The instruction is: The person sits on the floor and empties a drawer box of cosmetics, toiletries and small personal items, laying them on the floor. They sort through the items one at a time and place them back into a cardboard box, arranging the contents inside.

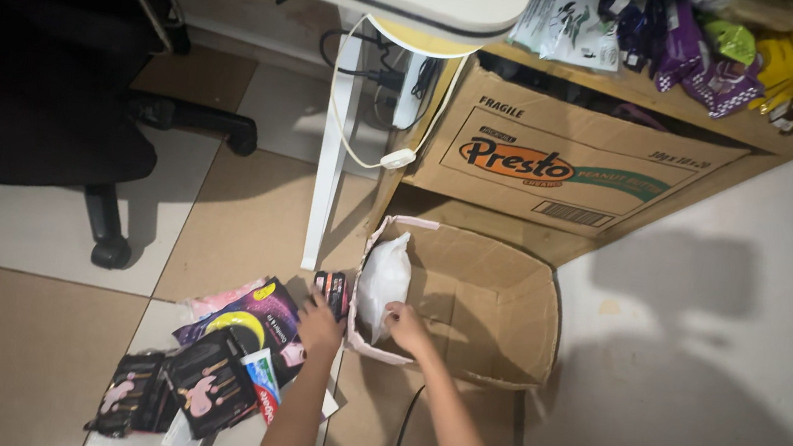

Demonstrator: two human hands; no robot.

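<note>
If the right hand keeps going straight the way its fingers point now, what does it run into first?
The right hand points up-left into the open cardboard box. It would probably meet the white plastic bag first, which its fingertips seem to touch already; depth is hard to judge.

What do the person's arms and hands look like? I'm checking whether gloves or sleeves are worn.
Both forearms are bare, with no sleeves in view. The left hand and right hand wear no gloves; no watch, bracelet or ring can be made out.
</note>
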